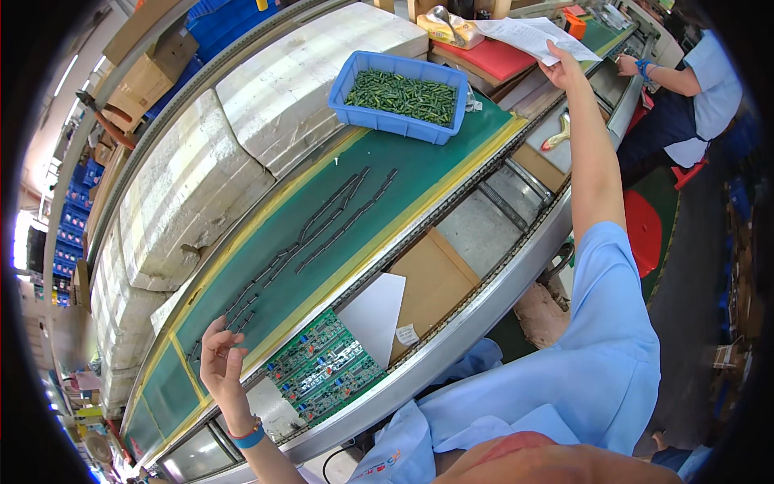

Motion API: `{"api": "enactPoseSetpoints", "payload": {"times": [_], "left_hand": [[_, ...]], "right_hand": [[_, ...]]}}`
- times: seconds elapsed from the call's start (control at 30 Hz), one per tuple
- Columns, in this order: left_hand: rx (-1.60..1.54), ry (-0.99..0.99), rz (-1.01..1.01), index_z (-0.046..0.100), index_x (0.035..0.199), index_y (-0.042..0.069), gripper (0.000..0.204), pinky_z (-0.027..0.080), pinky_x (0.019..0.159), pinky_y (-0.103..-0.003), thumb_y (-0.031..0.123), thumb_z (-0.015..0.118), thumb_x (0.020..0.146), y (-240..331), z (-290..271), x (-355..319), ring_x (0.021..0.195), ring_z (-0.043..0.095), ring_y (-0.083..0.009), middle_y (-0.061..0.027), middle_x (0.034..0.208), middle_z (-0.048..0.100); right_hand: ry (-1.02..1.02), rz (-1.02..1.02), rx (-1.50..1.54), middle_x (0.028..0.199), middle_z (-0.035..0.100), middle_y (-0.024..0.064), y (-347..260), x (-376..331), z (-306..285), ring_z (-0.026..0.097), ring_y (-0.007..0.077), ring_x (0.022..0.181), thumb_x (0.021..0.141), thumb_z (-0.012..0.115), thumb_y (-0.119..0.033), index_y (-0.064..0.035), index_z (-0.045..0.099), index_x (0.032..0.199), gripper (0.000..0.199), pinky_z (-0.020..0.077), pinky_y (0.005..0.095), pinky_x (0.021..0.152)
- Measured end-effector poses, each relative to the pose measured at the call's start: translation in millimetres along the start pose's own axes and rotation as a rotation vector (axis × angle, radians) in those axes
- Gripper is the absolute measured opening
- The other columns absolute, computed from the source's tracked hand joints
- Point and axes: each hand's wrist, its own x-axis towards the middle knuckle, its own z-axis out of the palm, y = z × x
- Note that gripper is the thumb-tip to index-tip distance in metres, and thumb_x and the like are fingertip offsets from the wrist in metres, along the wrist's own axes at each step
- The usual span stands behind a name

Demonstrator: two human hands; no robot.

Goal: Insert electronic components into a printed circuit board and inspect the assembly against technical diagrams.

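My right hand (563,73) is stretched far out at the upper right, its fingers closed on a sheet of printed paper (522,34). My left hand (223,373) hovers at the lower left over the mat's near edge, fingers loosely bent and apart, with nothing visible in them. Close to its fingertips end several rows of small black parts (280,260), laid end to end on the green mat (278,302). Right of that hand, a green circuit board panel (326,367) with many mounted components lies across the rail.
A blue bin (399,131) full of small dark green parts stands at the mat's far end. White foam blocks (278,89) line the back. Cardboard (439,278) and white paper (375,310) lie beside the panel. Another person (697,93) sits at upper right, near a red stool (642,234).
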Motion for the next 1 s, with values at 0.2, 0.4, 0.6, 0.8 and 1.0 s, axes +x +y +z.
{"api": "enactPoseSetpoints", "payload": {"times": [0.2,0.4,0.6,0.8,1.0], "left_hand": [[0.005,0.009,-0.021,0.061,0.106,0.001,0.030,0.051,0.077,-0.028,0.019,0.067,0.083,-2,-1,-1,0.094,0.060,-0.0160,-0.0153,0.130,0.051],[0.020,-0.033,0.017,0.061,0.106,0.003,0.022,0.048,0.082,-0.028,0.008,0.062,0.085,7,-4,1,0.098,0.060,-0.0163,-0.0137,0.131,0.050],[0.004,-0.002,0.044,0.060,0.111,-0.001,0.024,0.048,0.079,-0.026,0.006,0.060,0.088,2,-27,-13,0.097,0.059,-0.0144,-0.0139,0.130,0.051],[-0.005,0.099,0.016,0.060,0.113,-0.002,0.025,0.049,0.079,-0.026,0.007,0.060,0.090,-5,-57,-6,0.097,0.062,-0.0158,-0.0133,0.124,0.057],[-0.047,0.084,0.030,0.060,0.114,-0.003,0.027,0.049,0.079,-0.026,0.008,0.060,0.089,-17,-53,1,0.097,0.063,-0.0150,-0.0086,0.117,0.063]], "right_hand": [[0.233,-0.152,0.013,0.107,0.063,0.0116,17,-6,22,0.064,0.0276,0.093,0.078,0.073,-0.006,-0.0017,0.052,0.118,0.046,0.0570,0.0445,0.070],[-0.113,-0.090,0.148,0.102,0.057,0.0210,22,14,-32,0.061,0.0374,0.092,0.080,0.064,0.000,0.0063,0.046,0.114,0.039,0.0569,0.0481,0.080],[-0.182,-0.020,0.108,0.119,0.053,0.0297,27,50,-53,0.054,0.0422,0.114,0.087,0.054,0.007,0.0169,0.039,0.121,0.038,0.0515,0.0463,0.096],[-0.182,-0.005,-0.065,0.126,0.048,0.0293,24,25,-44,0.050,0.0392,0.120,0.090,0.052,0.005,0.0156,0.041,0.122,0.036,0.0479,0.0425,0.101],[-0.056,0.111,-0.146,0.133,0.048,0.0237,33,-22,-6,0.049,0.0314,0.124,0.092,0.052,-0.002,0.0101,0.044,0.125,0.036,0.0483,0.0371,0.099]]}}
